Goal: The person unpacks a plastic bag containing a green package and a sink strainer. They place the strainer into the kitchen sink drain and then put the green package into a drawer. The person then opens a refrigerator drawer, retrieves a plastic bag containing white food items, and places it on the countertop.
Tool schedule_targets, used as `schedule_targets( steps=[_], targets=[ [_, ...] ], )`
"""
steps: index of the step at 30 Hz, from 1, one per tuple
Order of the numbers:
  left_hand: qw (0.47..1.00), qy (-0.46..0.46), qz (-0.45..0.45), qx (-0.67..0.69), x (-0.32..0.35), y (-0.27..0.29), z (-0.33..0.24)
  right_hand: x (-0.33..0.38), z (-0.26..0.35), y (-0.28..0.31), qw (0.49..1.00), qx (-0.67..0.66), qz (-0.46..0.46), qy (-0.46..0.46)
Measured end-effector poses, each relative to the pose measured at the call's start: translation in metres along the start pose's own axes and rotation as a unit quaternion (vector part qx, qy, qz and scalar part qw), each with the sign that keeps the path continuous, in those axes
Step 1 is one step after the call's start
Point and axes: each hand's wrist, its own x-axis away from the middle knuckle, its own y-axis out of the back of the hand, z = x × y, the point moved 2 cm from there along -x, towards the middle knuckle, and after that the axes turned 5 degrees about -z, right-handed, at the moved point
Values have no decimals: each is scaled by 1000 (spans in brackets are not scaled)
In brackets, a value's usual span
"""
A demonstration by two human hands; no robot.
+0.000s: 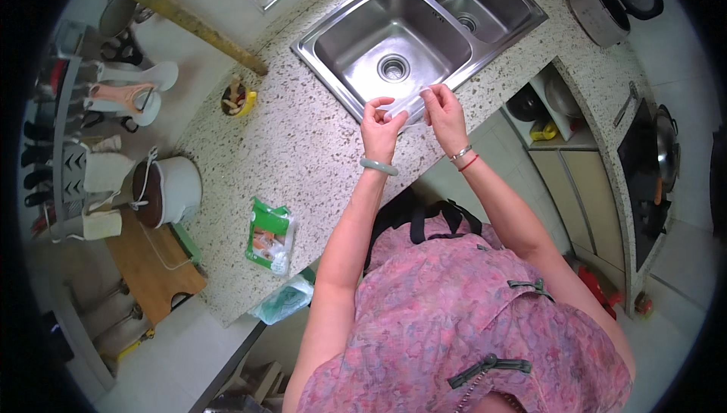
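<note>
My left hand point(380, 126) and my right hand point(444, 114) are raised over the front edge of the steel double sink point(356, 30). Between their fingertips they pinch a thin clear plastic bag point(407, 107), stretched from one hand to the other. A pale green bangle sits on my left wrist, and a silver bracelet with a red cord on my right. Nothing shows inside the bag.
A green and white food packet point(270, 235) lies on the speckled stone counter point(303, 148), with a crumpled plastic bag point(284, 299) at its near edge. A white pot point(168, 189) stands by a wooden board point(155, 265). A black stove point(647, 178) is at right.
</note>
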Motion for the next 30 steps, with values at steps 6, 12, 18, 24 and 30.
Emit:
schedule_targets(
  steps=[6, 12, 18, 24, 30],
  targets=[
    [993, 18, -101, -58, -58, -16, 40, -33, -18, -11, 996, 85, -7, 11],
    [989, 117, -94, -9, -86, -26, 48, -81, -44, -11, 996, 72, 14, -51],
    [970, 185, -156, 12, -119, -37, 84, -129, -75, -19, 988, 45, 90, -115],
    [936, 240, -259, -5, -150, -45, 142, -186, -113, -22, 927, 66, 221, -295],
    [921, 245, -303, 8, -165, -53, 163, -254, -223, -31, 878, 310, 305, -199]
  ],
)
